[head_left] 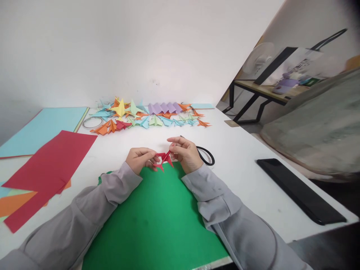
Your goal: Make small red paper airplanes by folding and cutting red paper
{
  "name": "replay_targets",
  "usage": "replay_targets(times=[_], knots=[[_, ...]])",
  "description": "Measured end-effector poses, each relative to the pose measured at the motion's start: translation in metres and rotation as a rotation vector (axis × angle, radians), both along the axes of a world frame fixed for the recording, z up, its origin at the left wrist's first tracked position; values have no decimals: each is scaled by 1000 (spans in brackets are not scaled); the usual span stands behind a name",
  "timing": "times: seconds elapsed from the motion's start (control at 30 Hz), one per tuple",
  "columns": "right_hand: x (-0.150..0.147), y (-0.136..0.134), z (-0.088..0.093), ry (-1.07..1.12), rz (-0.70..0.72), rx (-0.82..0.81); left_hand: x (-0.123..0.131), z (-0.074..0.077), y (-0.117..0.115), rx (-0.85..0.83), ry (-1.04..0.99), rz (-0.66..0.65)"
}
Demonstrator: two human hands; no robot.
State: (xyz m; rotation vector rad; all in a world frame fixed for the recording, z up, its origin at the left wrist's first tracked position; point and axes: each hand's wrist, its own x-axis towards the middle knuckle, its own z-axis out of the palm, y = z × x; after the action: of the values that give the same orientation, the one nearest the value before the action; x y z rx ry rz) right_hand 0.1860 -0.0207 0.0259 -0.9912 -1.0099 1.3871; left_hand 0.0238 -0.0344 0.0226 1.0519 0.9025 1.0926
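Between my two hands is a small red folded paper figure with several pointed ends, held above the far edge of a green sheet. My left hand pinches its left side between thumb and fingers. My right hand is closed on its upper right tip, thumb against forefinger. Part of the figure is hidden behind the fingers. Black scissors lie partly behind my right hand, with one handle loop showing.
Folded paper figures in several colours line the wall, beside a purple pleated paper. Red sheets and a light blue sheet lie left. A black phone-like slab lies right. Beyond stands another table with a bag.
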Motion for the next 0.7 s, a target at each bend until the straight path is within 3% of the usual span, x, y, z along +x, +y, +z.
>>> replay_targets(times=[0.2,0.7], knots=[[0,0,1,-26,-4,-12,0,-2,-2,55,52,-34],[1,2,-2,-40,-3,-20,2,-1,-8,202,132,107]])
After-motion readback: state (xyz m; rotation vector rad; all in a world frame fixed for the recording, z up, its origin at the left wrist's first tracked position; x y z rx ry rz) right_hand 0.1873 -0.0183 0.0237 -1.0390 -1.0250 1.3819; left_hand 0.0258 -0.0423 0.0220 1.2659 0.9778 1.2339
